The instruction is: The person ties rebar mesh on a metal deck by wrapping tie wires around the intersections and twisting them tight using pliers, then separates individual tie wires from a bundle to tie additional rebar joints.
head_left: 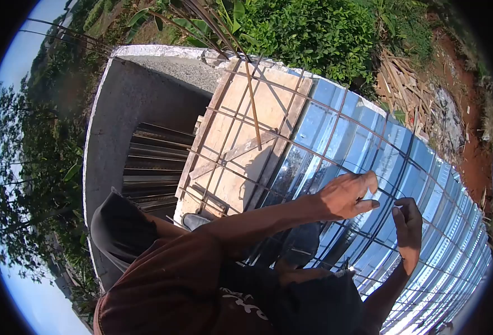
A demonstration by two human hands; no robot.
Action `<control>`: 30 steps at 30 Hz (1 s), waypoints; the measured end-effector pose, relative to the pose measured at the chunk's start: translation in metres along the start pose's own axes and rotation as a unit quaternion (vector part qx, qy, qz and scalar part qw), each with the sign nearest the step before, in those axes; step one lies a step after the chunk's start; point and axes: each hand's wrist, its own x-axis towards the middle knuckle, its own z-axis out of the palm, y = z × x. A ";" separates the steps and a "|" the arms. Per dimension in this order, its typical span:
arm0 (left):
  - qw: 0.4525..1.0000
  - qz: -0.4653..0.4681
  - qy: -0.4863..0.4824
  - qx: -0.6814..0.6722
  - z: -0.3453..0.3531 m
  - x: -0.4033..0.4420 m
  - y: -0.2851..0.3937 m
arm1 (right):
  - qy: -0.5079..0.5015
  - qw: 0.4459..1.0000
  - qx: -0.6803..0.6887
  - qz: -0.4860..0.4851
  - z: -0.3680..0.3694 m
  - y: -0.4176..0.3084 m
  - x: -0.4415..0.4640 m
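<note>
My left hand (349, 195) is over the rebar grid, its fingers bent and the thumb apart from them. A thin dark wire (385, 183) runs close by its fingertips; whether it is held cannot be made out. Just to the right, my right hand (409, 226) is raised with bent fingers and a gap between thumb and forefinger. Nothing plainly shows in either hand. Below both lies the grid of steel bars (363, 124), with several dark bars (401, 170) bunched near the hands. Shiny corrugated metal sheets (316, 125) lie beneath the grid.
A wooden panel (243, 106) sits left of the sheets, beside a deep opening with a concrete wall (104, 111). A rusty bar (253, 95) slants over the panel. My boot (302, 245) is among the bars. Scrap wood (400, 84) lies on the ground beyond the edge.
</note>
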 end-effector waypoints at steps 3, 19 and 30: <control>0.960 0.165 0.166 0.155 -0.017 0.004 0.000 | 0.029 0.999 0.004 -0.024 0.009 -0.005 0.003; 0.823 -0.165 0.143 -0.524 -0.039 0.026 -0.032 | 0.122 0.976 0.177 -0.040 0.048 -0.012 0.024; 0.765 -0.186 0.278 -0.550 -0.017 0.034 -0.065 | 0.058 0.954 0.293 -0.013 0.161 -0.001 0.044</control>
